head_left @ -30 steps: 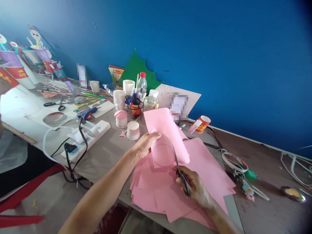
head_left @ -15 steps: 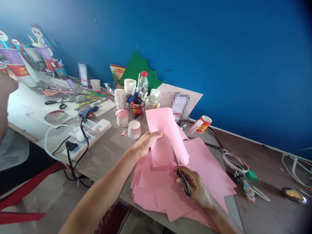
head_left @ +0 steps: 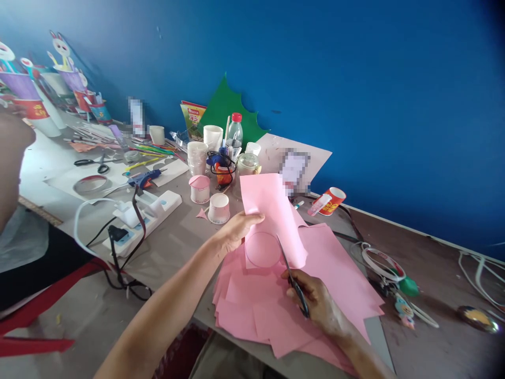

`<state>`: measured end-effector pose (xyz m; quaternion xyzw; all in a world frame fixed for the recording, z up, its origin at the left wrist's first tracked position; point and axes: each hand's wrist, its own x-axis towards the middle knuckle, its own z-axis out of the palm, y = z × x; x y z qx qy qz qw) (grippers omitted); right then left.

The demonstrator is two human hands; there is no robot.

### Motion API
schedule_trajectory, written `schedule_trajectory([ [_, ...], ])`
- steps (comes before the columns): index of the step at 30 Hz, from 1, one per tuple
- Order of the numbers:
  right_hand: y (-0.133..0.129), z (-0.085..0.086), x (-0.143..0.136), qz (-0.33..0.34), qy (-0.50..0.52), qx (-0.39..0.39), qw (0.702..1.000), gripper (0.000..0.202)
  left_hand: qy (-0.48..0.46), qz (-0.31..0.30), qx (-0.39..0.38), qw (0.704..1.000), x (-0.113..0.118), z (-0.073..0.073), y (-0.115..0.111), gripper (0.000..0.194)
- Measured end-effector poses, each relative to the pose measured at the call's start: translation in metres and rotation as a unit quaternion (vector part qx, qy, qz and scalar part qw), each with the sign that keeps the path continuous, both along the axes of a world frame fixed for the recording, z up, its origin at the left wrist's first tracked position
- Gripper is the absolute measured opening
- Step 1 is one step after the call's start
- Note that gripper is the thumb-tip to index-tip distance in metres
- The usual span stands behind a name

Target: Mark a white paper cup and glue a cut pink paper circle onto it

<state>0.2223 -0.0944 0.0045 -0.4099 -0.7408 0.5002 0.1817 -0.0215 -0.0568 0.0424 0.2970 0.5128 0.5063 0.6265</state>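
My left hand (head_left: 241, 229) pinches the left edge of a pink sheet (head_left: 268, 202), its thumb on top. The sheet curls over at its right side, and a circle is drawn on its lower part. Black scissors (head_left: 296, 289) are in my right hand (head_left: 311, 299), with their blades against the sheet just right of the circle. Beneath both hands lies a fanned pile of pink paper (head_left: 335, 273).
Left of the pile are two small paper cups (head_left: 219, 208), a white power strip (head_left: 158, 221) with cables and a blue glue gun (head_left: 144, 179). A red cup (head_left: 334, 201) stands behind right. Another person's arm (head_left: 11, 158) shows far left.
The whole view has shifted slightly. Both hands keep nearly the same hold on the sheet and scissors. The other person's arm at far left has moved a little.
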Motion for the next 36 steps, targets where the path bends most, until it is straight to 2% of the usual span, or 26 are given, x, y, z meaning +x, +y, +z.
schedule_trajectory([
  [11,0.0007,0.0016,0.0021,0.008,-0.023,0.014,1.0,0.036,0.037,0.001,-0.015,0.999,-0.0013,0.0041,-0.0024,0.029],
  [17,0.0011,0.0025,0.0033,0.006,-0.032,0.025,0.999,0.031,0.027,-0.008,0.01,1.0,-0.002,0.0021,-0.002,0.03],
  [27,0.0028,-0.0003,0.0043,0.014,-0.041,0.048,0.998,0.033,0.025,0.001,0.009,1.0,-0.0004,0.0076,-0.0034,0.028],
  [36,0.0028,0.0023,0.0047,0.016,-0.048,0.071,0.996,0.027,0.051,-0.024,0.029,0.998,-0.0034,0.0011,-0.0015,0.029],
])
